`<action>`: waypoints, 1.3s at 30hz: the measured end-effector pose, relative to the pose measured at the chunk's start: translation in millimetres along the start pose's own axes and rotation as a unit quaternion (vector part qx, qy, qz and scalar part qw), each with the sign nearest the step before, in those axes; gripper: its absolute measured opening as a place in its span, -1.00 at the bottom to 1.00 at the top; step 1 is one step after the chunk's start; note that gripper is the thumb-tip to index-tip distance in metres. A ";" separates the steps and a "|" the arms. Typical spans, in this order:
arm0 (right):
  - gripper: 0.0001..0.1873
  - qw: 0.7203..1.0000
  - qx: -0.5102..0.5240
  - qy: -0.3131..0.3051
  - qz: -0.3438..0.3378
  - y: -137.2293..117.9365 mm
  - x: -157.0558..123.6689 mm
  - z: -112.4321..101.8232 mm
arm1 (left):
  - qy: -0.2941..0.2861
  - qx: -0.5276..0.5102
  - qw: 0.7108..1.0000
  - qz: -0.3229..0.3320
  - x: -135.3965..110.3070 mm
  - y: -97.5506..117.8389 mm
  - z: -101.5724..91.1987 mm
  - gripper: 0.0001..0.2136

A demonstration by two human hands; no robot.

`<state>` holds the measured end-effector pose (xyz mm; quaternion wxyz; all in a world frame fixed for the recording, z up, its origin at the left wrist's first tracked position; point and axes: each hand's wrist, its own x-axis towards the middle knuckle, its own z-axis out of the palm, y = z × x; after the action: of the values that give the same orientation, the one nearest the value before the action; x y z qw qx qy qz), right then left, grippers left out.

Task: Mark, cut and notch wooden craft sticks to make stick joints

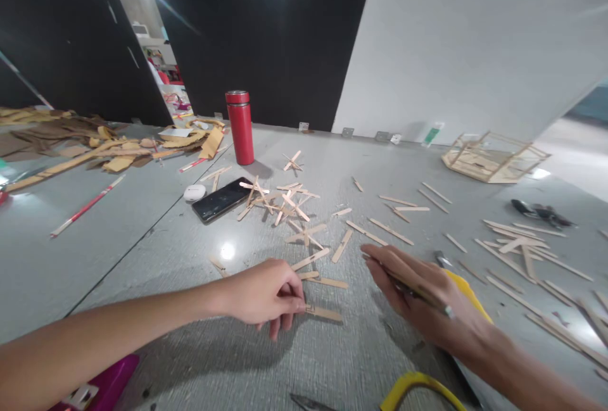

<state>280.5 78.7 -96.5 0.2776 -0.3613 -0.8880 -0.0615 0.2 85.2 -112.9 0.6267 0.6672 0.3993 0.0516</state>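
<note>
My left hand (pixel 275 294) is closed in a pinch on the end of a flat wooden craft stick (pixel 327 314), which has dark pencil-like marks near my fingertips. Its free end points right, just over the table. My right hand (pixel 418 287) has its fingers close together round a slim, dark pencil-like tool (pixel 420 294) with a shiny end, lying across the palm. Beyond the hands, cut craft sticks (pixel 342 246) lie scattered. Several more form a loose heap (pixel 280 199) beside a phone (pixel 222 199).
A red flask (pixel 240 129) stands at the back. A wooden stick frame (pixel 494 158) sits far right, near long sticks (pixel 517 265). A yellow-handled tool (pixel 418 389) and a purple object (pixel 107 385) lie close. Torn cardboard (pixel 118 148) is piled at left.
</note>
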 end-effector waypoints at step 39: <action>-0.51 0.869 0.393 -0.177 0.243 -61.9 -3.3 43.3 | -0.012 0.109 0.990 0.085 0.8 5.5 -3.4 -0.69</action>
<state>221.1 44.8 -128.9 0.2413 -0.4312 -0.7571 0.4273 1.4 89.0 -107.8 0.5486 0.7635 0.3366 0.0530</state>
